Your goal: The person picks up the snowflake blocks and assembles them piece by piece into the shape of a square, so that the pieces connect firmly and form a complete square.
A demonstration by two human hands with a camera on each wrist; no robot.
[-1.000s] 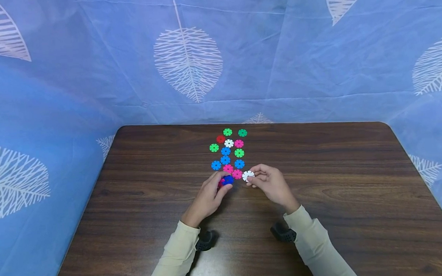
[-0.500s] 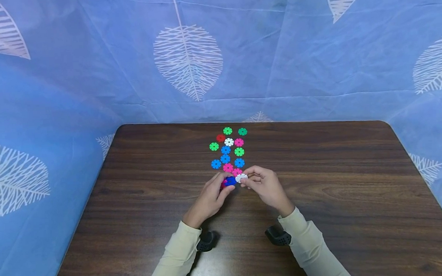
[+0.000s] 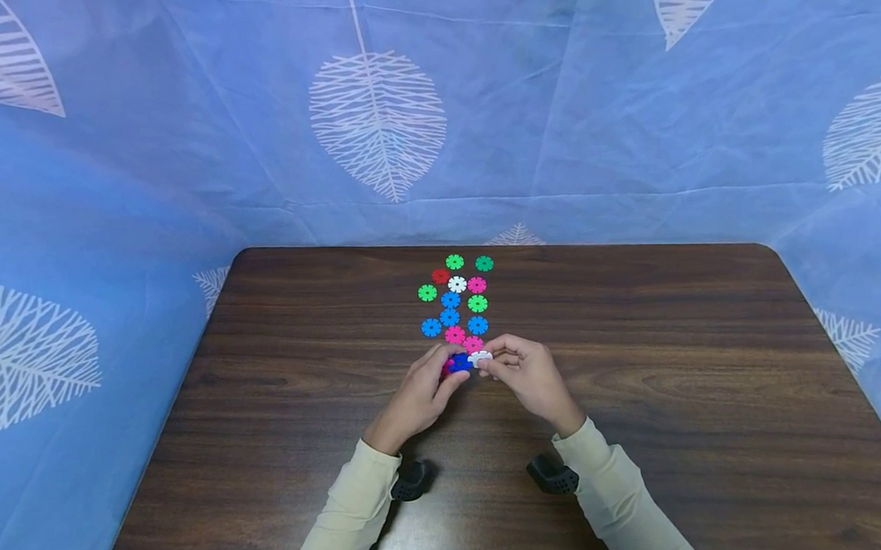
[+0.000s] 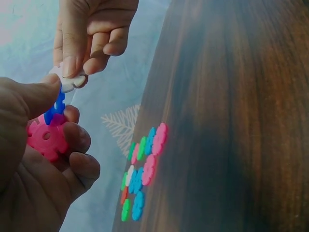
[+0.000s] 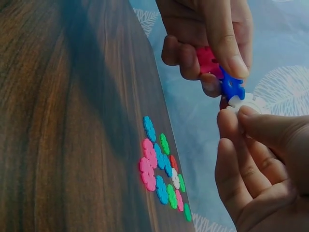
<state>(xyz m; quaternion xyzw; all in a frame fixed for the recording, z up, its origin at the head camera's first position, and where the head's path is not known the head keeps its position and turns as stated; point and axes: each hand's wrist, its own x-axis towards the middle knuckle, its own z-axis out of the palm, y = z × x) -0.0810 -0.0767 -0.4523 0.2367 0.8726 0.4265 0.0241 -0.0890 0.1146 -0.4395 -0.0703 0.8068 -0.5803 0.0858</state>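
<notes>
My left hand grips a dark blue notched disc that is joined to a pink notched disc. The thumb lies along the blue disc while the curled fingers hold the pink one from behind. My right hand pinches a white notched disc between thumb and fingers. In both wrist views the white disc meets the edge of the blue one; how deep the notches sit in each other is hidden by fingertips. Both hands hold the pieces above the table.
Just beyond the hands, loose notched discs lie flat on the brown wooden table: pink, light blue, green, red and white. A blue leaf-print cloth hangs behind the table.
My right hand has moved left with the white disc, bringing it from apart to against the blue disc. The white disc has tilted. My left hand has shifted only slightly.
</notes>
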